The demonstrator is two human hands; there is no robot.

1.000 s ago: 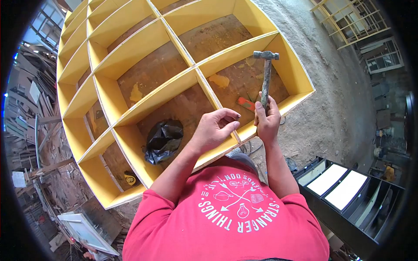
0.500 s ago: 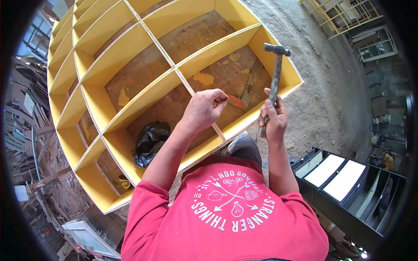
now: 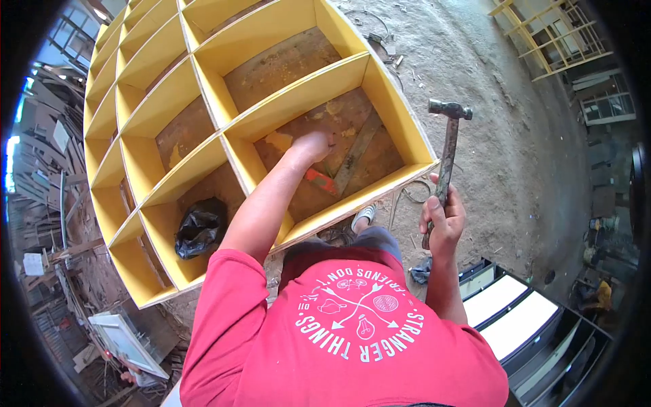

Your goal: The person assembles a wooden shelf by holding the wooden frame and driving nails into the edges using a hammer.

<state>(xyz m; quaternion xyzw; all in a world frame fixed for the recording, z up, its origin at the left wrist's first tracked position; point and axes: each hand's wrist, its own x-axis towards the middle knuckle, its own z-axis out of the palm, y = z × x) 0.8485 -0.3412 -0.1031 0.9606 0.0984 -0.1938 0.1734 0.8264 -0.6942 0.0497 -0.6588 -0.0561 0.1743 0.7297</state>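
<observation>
My right hand [image 3: 444, 224] is wrapped round the lower handle of a hammer [image 3: 448, 146], which stands nearly upright with its metal head at the top, outside the frame's right edge. Blurred by motion, my left hand [image 3: 313, 147] reaches over the near right compartment of a yellow wooden grid frame [image 3: 400, 122]. Its fingers are smeared, and I cannot make out whether they hold anything. Below that hand, on the compartment's brown floor, lies a tool with an orange handle [image 3: 320, 180] and a long flat blade [image 3: 358, 154], looking like a hand saw.
A black plastic bag [image 3: 201, 228] sits in the compartment to the left. Dusty ground [image 3: 434, 74] runs along the right, with a black shelf unit [image 3: 542, 332] nearby. Scrap wood [image 3: 51, 156] is piled at far left. Another yellow frame [image 3: 553, 37] stands at back right.
My left hand has moved from near the divider further over the right compartment. My right hand and the hammer are slightly lower and further right. The view has shifted over the frame.
</observation>
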